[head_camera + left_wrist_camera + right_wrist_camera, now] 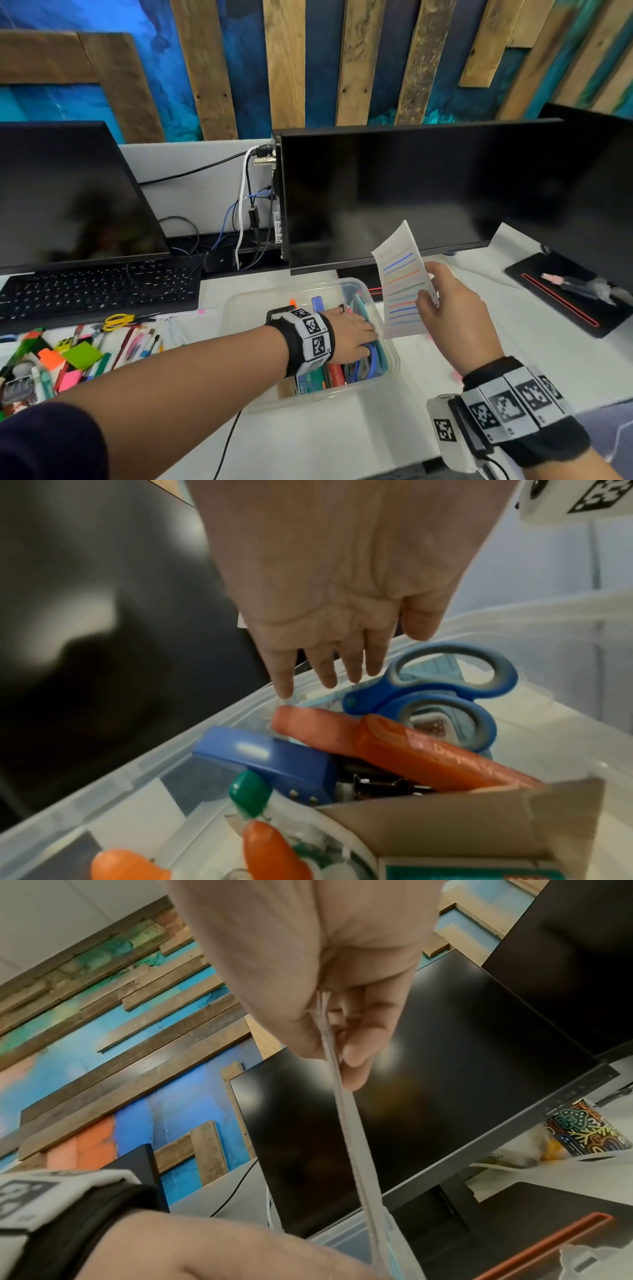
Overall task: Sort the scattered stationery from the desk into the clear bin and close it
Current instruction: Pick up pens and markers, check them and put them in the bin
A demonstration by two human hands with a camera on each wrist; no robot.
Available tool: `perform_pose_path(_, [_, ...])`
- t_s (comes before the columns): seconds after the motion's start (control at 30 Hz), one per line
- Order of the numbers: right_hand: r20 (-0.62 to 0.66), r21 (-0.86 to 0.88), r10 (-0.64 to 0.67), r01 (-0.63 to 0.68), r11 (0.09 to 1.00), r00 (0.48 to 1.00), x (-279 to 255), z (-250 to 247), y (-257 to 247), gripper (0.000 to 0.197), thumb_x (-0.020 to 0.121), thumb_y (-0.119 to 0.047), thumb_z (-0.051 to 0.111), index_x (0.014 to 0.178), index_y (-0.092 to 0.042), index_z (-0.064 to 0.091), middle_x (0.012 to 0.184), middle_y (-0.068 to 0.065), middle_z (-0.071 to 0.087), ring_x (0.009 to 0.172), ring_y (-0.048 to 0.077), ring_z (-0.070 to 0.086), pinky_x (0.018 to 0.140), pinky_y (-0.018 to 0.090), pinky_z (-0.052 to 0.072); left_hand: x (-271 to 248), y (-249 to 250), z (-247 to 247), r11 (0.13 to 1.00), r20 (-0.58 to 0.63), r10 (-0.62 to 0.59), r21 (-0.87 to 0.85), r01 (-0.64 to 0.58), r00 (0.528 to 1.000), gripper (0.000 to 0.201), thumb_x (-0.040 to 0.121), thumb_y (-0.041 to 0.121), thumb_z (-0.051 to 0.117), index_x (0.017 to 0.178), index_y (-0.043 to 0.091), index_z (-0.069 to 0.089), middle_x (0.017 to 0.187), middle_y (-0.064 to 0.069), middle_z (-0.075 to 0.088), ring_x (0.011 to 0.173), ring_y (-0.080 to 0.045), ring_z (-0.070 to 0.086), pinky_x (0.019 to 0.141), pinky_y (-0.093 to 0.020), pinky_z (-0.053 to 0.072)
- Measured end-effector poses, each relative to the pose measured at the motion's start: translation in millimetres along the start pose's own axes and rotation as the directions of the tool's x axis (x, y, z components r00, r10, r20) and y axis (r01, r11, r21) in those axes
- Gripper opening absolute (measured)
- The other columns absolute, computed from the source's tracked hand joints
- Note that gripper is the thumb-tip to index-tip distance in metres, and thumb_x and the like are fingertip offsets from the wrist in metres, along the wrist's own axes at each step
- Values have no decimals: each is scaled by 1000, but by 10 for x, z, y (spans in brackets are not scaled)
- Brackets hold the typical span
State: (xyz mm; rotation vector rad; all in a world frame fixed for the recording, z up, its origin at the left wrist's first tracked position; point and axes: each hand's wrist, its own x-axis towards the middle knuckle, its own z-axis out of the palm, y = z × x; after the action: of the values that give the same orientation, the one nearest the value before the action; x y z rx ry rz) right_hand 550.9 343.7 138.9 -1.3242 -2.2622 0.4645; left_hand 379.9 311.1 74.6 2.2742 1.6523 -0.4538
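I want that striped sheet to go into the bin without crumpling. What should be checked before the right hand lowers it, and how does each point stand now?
1. Right hand grips the striped sheet: ok, thumb and fingers pinch its edge.
2. Sheet held over the clear bin: ok, its lower end hangs at the bin's right side.
3. Bin open: ok, no lid on it.
4. Left hand out of the way: not ok, it reaches into the bin over the blue scissors.
5. Room for the sheet: cannot tell; orange highlighter and blue stapler crowd the contents.
6. Desk cleared: not ok, yellow scissors remain out.
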Motion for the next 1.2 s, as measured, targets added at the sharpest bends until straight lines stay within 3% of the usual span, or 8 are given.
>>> perform_pose_path(0.13, [14,-39,-14,14,999,1000,-23,-21,14,30,94,-14,47,123,-21,45,117,2,64,82,19,56,65,24,42,9,-29,27,999,-38,11,38,-9,999,52,100,42,28,148,19,27,155,2,28,144,-19,20,118,-41,11])
perform_pose_path(0.3, [49,-63,-25,28,998,998,-44,-8,-13,32,94,-14,46,125,-22,44,118,0,64,90,22,61,65,21,38,51,-94,90,996,-166,62,73,-51,984,48,97,44,35,139,21,41,144,5,43,134,-18,33,110,-39,27])
perform_pose_path(0.43, [44,-99,-42,47,994,998,-15,39,-38,33,93,-14,47,126,-22,45,117,0,63,81,19,56,62,21,35,70,-124,133,997,-183,53,58,-43,982,48,97,44,37,137,18,43,145,3,42,138,-18,30,114,-42,22])
perform_pose_path(0.6, [60,-145,-42,51,988,997,-3,63,-75,33,95,-15,45,128,-22,42,120,0,62,79,14,51,51,4,26,70,-176,128,999,-195,48,3,-48,980,50,96,46,39,138,21,39,142,2,46,134,-18,36,115,-41,20])
perform_pose_path(0.73, [70,-164,-49,60,985,996,-1,78,-108,33,96,-16,43,128,-23,41,120,0,62,77,12,48,50,4,26,68,-208,163,998,-172,56,45,-49,983,52,97,47,36,143,23,35,148,4,38,138,-18,30,115,-42,18])
perform_pose_path(0.9, [102,-193,-56,75,978,993,-3,115,-123,31,95,-17,42,126,-23,41,117,0,62,75,14,49,50,5,25,75,-236,231,997,-205,65,47,-57,977,51,96,48,38,138,19,43,146,1,40,135,-19,33,111,-41,29])
perform_pose_path(1.07, [103,-217,-65,86,972,993,19,146,-108,30,95,-16,42,124,-23,41,113,0,62,72,16,51,50,11,30,59,-228,210,999,-170,51,12,-49,984,49,98,45,35,138,19,42,153,2,29,142,-18,23,116,-43,19])
perform_pose_path(1.2, [126,-250,-56,86,964,990,25,166,-120,27,96,-18,41,123,-24,40,112,-1,61,73,17,54,49,10,31,40,-232,172,998,-178,68,11,-67,982,48,98,44,35,137,17,44,148,0,39,139,-18,29,115,-41,21])
